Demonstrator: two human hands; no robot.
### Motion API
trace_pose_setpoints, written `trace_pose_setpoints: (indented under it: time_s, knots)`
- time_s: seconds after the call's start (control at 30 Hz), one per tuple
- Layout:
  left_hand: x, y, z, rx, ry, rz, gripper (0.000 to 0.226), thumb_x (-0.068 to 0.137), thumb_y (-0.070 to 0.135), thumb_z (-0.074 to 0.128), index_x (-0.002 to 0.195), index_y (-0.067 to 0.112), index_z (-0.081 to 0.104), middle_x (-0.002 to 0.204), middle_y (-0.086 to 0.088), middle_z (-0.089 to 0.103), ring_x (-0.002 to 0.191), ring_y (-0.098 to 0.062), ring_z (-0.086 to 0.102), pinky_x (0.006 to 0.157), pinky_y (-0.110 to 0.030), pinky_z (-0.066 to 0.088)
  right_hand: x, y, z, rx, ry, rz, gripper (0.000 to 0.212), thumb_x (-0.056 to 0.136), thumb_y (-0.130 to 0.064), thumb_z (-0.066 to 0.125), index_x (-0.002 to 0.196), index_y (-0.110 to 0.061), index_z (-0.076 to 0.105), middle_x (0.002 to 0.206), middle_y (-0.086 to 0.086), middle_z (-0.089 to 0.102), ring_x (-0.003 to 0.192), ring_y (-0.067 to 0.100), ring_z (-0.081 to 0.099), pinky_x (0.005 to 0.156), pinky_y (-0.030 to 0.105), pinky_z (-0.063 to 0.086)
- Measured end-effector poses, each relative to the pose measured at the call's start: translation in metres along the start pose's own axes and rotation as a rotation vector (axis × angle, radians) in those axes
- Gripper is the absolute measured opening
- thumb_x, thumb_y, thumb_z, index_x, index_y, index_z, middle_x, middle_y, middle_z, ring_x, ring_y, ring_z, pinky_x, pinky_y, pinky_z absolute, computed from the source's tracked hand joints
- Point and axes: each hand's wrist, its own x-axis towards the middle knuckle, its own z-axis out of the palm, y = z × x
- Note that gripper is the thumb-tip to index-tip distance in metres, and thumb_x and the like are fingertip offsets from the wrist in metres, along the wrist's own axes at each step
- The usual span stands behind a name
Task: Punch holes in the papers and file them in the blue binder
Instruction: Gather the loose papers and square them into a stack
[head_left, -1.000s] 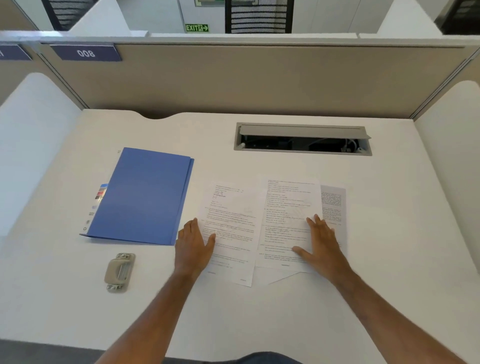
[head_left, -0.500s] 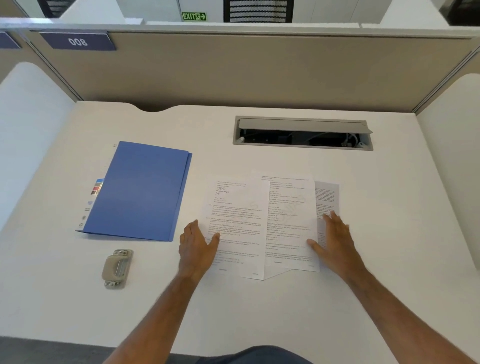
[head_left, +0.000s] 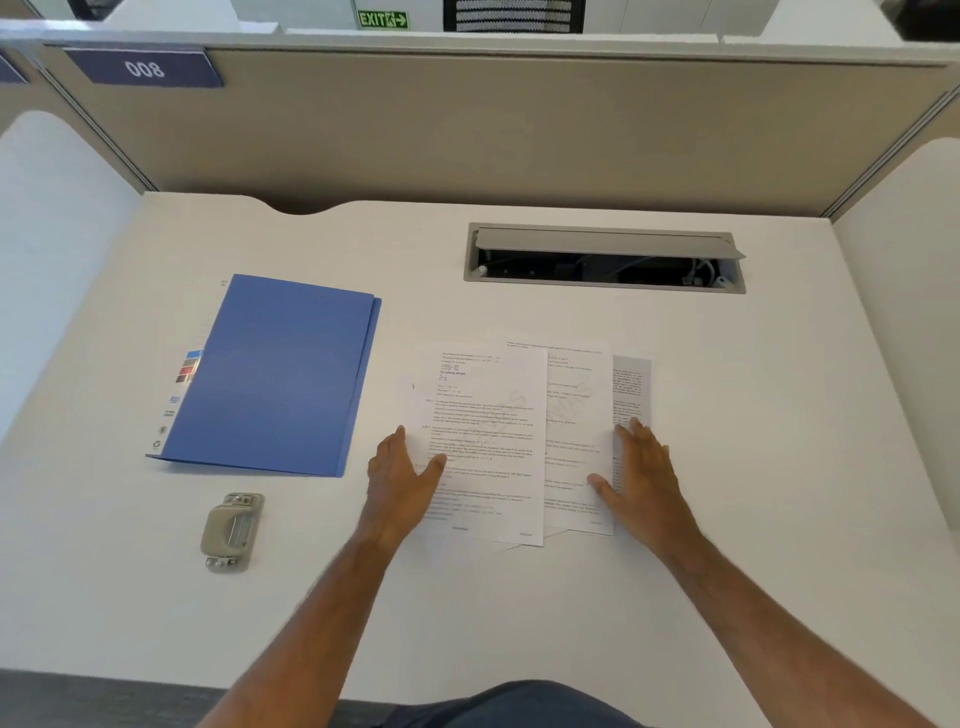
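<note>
White desk (head_left: 779, 467), hands flank papers (head_left: 488, 431) — edges uneven

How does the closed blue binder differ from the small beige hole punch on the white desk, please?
The blue binder is large, flat and thin; the beige hole punch is small, chunky and raised. The binder lies farther back on the desk; the punch sits nearer the person. Both rest untouched, left of the papers under the two hands.
</note>
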Motion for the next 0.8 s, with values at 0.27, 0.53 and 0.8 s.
trace_pose_setpoints:
  time_s: [0.27, 0.53, 0.8]
  knots:
    - [0.005, -0.011, -0.011, -0.167, 0.003, -0.069, 0.082, 0.098, 0.053, 0.065, 0.163, 0.020, 0.027, 0.169, -0.004, 0.032, 0.151, -0.030, 0.040, 0.117, -0.054, 0.045, 0.004, 0.008, -0.010, -0.003, 0.077, 0.182, 0.081, 0.097, -0.044, 0.071, 0.159, -0.009, 0.033, 0.166, 0.014, 0.039, 0.149, 0.038, 0.039, 0.119, 0.059, 0.033]
    - [0.002, 0.002, -0.007, -0.180, -0.049, -0.036, 0.073, 0.100, 0.052, 0.063, 0.160, 0.021, 0.034, 0.165, -0.003, 0.038, 0.145, -0.028, 0.048, 0.110, -0.048, 0.048, -0.005, -0.010, -0.005, 0.012, 0.029, 0.177, 0.092, 0.096, -0.064, 0.062, 0.165, -0.015, 0.024, 0.176, 0.009, 0.020, 0.160, 0.029, 0.024, 0.126, 0.053, 0.021]
    - [-0.005, 0.017, 0.005, -0.179, -0.103, -0.005, 0.076, 0.100, 0.052, 0.064, 0.161, 0.020, 0.034, 0.166, -0.002, 0.037, 0.148, -0.028, 0.045, 0.116, -0.049, 0.046, -0.014, -0.040, 0.005, 0.013, -0.008, 0.138, 0.104, 0.091, -0.076, 0.058, 0.167, -0.018, 0.017, 0.178, 0.004, 0.010, 0.163, 0.023, 0.014, 0.129, 0.051, 0.013]
